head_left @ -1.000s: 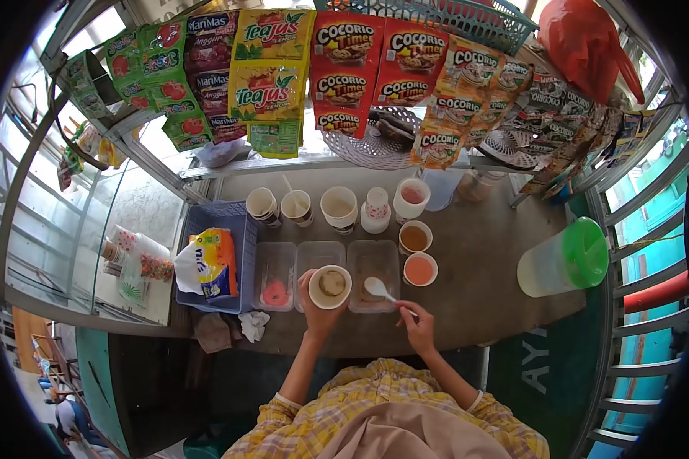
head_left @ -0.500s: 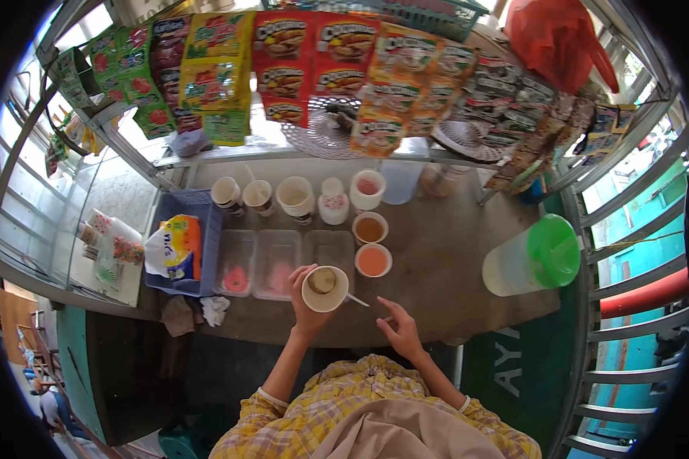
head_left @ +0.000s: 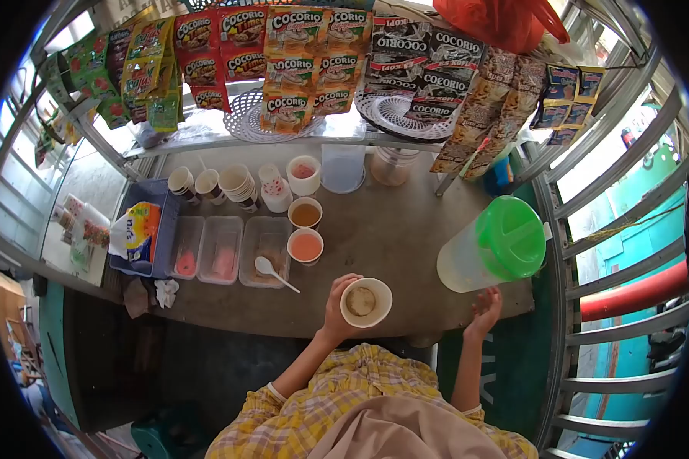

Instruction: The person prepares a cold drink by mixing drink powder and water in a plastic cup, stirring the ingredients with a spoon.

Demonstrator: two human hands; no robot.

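My left hand [head_left: 338, 312] is wrapped around a white paper cup [head_left: 380, 297] near the counter's front edge, with something pale brown at its bottom. To the right, my right hand [head_left: 484, 312] is empty, fingers loosely apart, just below a clear pitcher [head_left: 459, 264] with a green lid [head_left: 513, 237]. A white spoon [head_left: 274, 271] lies across the rightmost of several clear plastic tubs [head_left: 246, 252]. Beside it stand a cup of orange-pink drink [head_left: 306, 245] and a cup of amber drink [head_left: 305, 215].
Stacked paper cups [head_left: 239, 183] and a cup of reddish contents [head_left: 304, 172] line the back. At left sits a blue basket [head_left: 164, 256] holding a yellow tissue pack [head_left: 142, 233]. Drink sachets [head_left: 287, 69] hang above the counter [head_left: 383, 222]. Metal bars [head_left: 620, 306] bound the right side.
The view has shifted right. My right hand has moved right to beside the pitcher, and the cup in my left hand has also moved right. The spoon now lies on the tub.
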